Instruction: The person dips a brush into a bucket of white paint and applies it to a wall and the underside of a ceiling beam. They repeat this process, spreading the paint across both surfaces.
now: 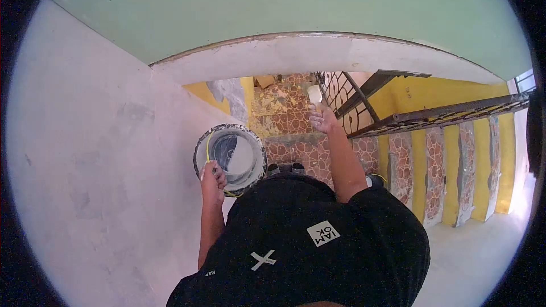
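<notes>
My left hand (212, 178) is closed around the thin yellow handle (208, 146) of a black bucket (259, 143). The bucket's rim is spattered white, and a pale grey-white paste coats its inside. Out ahead, my right hand (323, 118) grips a putty knife (315, 94) with its broad pale blade pointing away from me; the fingers hide most of its handle. White residue shows on the fingers of both hands.
A metal railing (438, 115) runs along the right, above stairs (401, 162) with red stone-patterned treads and yellow risers. A white wall (85, 153) stands close on the left. Overhead is a green panel (301, 0) with a white beam (318, 51) below it.
</notes>
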Tool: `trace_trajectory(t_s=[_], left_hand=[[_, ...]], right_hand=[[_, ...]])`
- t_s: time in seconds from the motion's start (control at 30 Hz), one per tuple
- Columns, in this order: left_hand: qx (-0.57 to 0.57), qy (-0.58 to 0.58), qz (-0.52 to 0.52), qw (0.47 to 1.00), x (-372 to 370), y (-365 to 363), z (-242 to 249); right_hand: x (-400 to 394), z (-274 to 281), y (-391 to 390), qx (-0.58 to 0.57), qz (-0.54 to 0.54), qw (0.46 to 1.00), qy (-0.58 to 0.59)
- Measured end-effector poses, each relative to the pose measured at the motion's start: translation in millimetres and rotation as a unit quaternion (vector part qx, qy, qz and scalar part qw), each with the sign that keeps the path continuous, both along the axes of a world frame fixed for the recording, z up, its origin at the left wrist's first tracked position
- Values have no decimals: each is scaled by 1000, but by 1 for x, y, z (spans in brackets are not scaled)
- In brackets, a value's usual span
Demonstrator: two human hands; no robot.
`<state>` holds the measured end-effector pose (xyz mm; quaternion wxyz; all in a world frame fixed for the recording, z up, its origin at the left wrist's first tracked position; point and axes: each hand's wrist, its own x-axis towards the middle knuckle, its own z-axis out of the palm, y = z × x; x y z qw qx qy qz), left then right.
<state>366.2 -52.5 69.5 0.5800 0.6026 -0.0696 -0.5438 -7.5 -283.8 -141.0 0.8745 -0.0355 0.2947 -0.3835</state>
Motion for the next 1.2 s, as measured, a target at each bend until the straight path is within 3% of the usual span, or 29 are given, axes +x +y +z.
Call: trace_trajectory(t_s=[0.13, 0.2, 0.23, 0.3, 0.33, 0.4, 0.5, 0.6, 0.77, 0.83, 0.97, 1.03, 1.17, 1.2], left_hand=[[-13, 8, -21, 1000, 6, 2, -3], [-2, 6, -18, 1000, 6, 2, -2], [9, 2, -17, 1000, 6, 1, 0], [7, 5, -14, 1000, 5, 2, 0], [6, 8, -13, 1000, 3, 5, 0], [3, 3, -8, 1000, -1, 7, 1], [-15, 10, -6, 1000, -4, 7, -7], [-20, 16, -4, 1000, -4, 8, -7], [-33, 26, -22, 999, -3, 9, -8], [-36, 25, -19, 999, -2, 10, -8], [-36, 30, -31, 998, 5, 9, -14], [-36, 23, -34, 999, 5, 11, -12], [-24, 29, -41, 998, 8, 10, -9], [-24, 31, -38, 998, 10, 12, -11]], right_hand=[[11, 8, 4, -33, 3, 995, -97], [17, 5, -4, 23, -29, 977, -210], [23, 15, -9, 22, -26, 977, -210], [37, 43, -19, 81, -110, 988, 71], [39, 42, -24, 81, -108, 988, 70], [43, 32, -42, 90, -136, 980, -116], [52, 30, -66, 63, -167, 974, -140], [61, 83, -63, 27, -209, 963, -170], [60, 144, -57, -18, -180, 967, -181], [58, 176, -44, -43, -114, 955, -269], [59, 225, -27, -104, -86, 962, -239], [61, 240, -20, -126, -81, 945, -291], [80, 284, 25, -183, -90, 949, -241], [91, 295, 41, -221, -140, 949, -178]])
